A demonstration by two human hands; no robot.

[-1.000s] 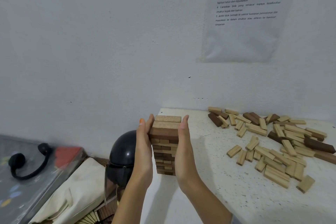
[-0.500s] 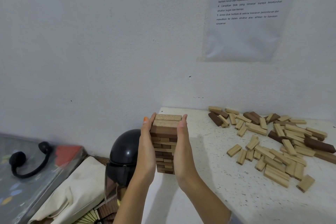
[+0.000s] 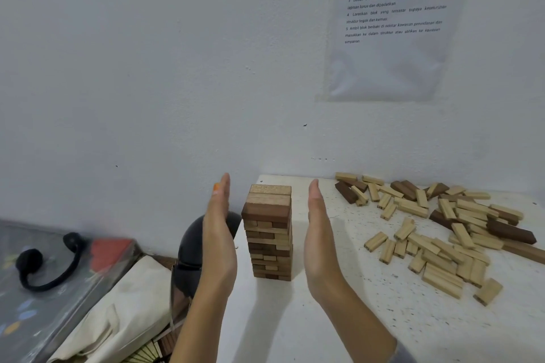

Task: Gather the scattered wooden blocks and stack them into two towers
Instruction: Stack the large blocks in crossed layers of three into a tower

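Tower stands between flat left hand and right hand, touching neither

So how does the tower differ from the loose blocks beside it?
The tower stands upright in neat crossed layers; the loose blocks lie flat and scattered to its right. The tower is mostly brown wood; the loose blocks are mostly pale. Both rest on the white table.

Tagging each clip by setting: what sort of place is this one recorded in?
Probably an informal room in a home or small office. A speckled white table stands against a plain wall bearing a printed instruction sheet, and a dark helmet and cloth bag lie beside the table.
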